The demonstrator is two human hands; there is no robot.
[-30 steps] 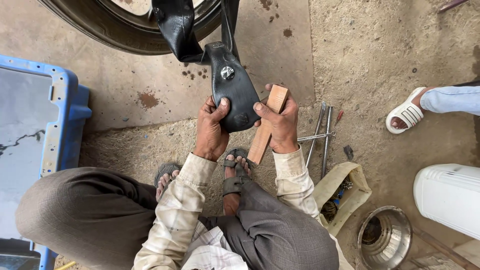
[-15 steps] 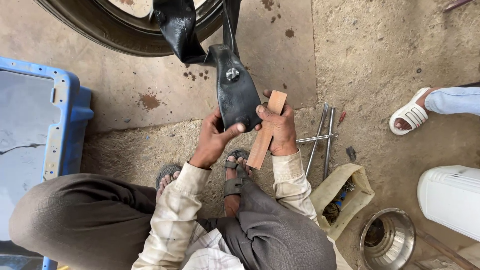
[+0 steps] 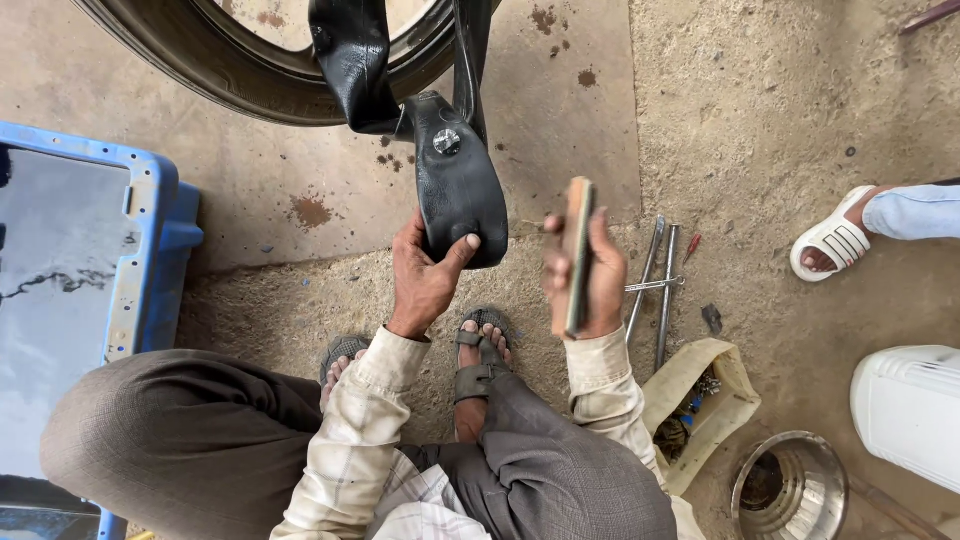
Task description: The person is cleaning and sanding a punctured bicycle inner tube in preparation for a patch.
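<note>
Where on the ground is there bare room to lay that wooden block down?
Free: the smooth floor between the tyre and the rough ground at right, and the sandy patch between the blue tub and the left hand. Crowded: right of the right hand holding the wooden block, with metal rods, a bag and a steel bowl.

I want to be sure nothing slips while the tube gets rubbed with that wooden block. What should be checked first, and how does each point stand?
1. Left hand grips the black inner tube at its folded lower end: ok.
2. Right hand holds the wooden block firmly: ok.
3. Block touching the tube: not ok, a gap shows.
4. Valve faces up, away from the fingers: ok.
5. Metal levers on the ground lie apart from the sandalled foot: ok.
6. Abrasive face on the block: cannot tell.
</note>
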